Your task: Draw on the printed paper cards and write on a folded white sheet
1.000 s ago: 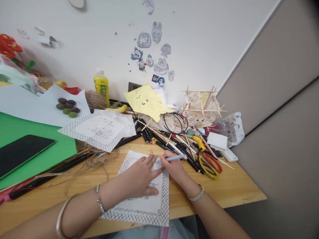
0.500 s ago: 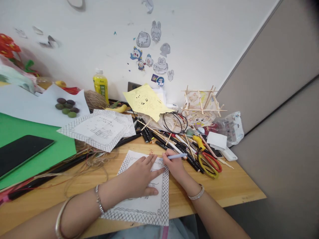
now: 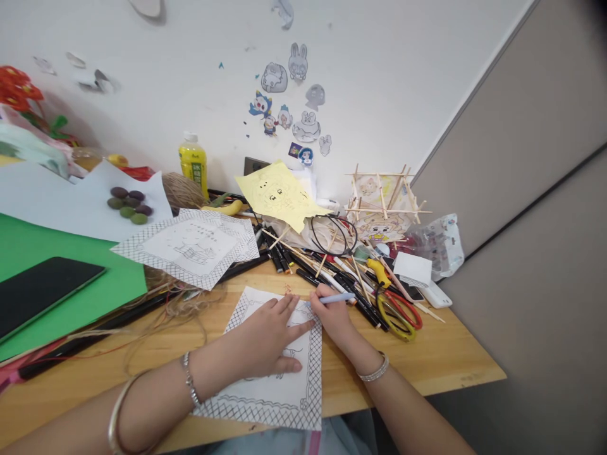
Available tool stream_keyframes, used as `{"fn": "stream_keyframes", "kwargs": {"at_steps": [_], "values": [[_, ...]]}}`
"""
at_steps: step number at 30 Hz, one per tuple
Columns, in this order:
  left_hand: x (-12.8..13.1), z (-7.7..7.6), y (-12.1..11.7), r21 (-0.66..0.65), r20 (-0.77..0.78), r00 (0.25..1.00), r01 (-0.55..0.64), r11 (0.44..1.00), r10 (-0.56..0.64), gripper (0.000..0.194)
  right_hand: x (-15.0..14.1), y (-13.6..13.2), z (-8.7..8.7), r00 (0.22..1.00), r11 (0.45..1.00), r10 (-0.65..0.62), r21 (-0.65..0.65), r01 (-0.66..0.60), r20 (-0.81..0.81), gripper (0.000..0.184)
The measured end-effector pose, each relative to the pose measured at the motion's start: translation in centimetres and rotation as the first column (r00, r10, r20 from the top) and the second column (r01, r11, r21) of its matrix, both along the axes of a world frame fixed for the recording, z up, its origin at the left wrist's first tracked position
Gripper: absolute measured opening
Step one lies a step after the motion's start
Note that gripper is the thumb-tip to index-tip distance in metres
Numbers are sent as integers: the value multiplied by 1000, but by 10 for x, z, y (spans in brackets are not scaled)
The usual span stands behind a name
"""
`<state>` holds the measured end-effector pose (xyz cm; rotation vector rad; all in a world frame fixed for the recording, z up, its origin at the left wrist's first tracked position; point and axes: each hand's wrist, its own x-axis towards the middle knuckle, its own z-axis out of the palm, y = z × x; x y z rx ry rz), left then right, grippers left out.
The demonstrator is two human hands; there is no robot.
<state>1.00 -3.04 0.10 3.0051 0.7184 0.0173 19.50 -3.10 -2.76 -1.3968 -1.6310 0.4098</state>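
A white sheet of paper (image 3: 289, 404) with a crosshatched border and line drawing lies at the table's front edge. My left hand (image 3: 265, 338) rests flat on it, fingers spread, covering much of the drawing. My right hand (image 3: 332, 316) is closed around a light blue pen (image 3: 339, 297) at the sheet's upper right corner. The pen's tip is at the paper, mostly hidden by my fingers. Beyond my left hand lies a second bordered drawing (image 3: 194, 246), showing a small building.
Pens and markers (image 3: 351, 284) are heaped beyond my right hand, beside yellow-and-red-handled scissors (image 3: 396, 316). A stick frame (image 3: 382, 202), yellow paper (image 3: 277, 193) and yellow bottle (image 3: 193, 163) stand or lie near the wall. A black tablet (image 3: 47, 291) rests on green sheet (image 3: 118, 272) at left.
The camera view has shifted very slightly. Both hands keep nearly the same places on the paper, and the pen has barely moved.
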Motion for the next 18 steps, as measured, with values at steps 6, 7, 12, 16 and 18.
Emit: {"fn": "stream_keyframes", "kwargs": {"at_steps": [6,7,12,16,18], "values": [[0,-6,2,-5,22,1000,8,1000,-8,73,1,-1,2,997,997,-72,9,72,-12,28],[0,-7,2,-3,34,999,7,1000,-7,73,0,-1,2,998,998,-67,3,67,-15,29],[-1,-6,4,3,46,999,25,1000,-25,70,2,0,1,993,994,-106,2,106,-50,31],[-3,1,15,43,76,997,6,999,-9,54,11,0,2,968,975,-211,41,218,-138,31],[-6,6,23,50,112,991,-74,996,68,49,16,1,3,947,961,-253,58,269,-200,32]]}}
